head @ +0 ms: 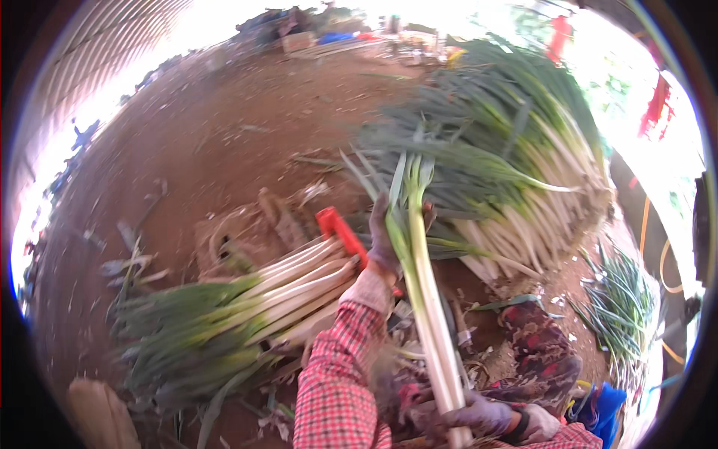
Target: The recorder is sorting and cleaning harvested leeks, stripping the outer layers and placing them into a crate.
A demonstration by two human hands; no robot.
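Note:
A pair of long green onions [429, 303], perhaps with a further thin stalk, slants across the middle with leaves up and white ends down. My left hand [384, 238], in a soiled purple-grey glove, grips them high up where the leaves begin. Lower down, my right hand [479, 415], gloved alike, is closed around the white shanks near their bottom ends. Left of my left forearm lies a stack of green onions [280, 303] with pale shanks, its white ends beside a red frame [342, 233]. Beyond my left hand, leaves of a large heap of green onions [521, 168] overlap the held tops.
A smaller bunch of thin green onions [620, 303] lies on the right. My patterned trouser leg [541, 348] is beside a blue bag [603, 412]. Plant scraps [134, 266] litter the brown dirt floor [168, 151]. A corrugated wall [120, 67] rises at the upper left.

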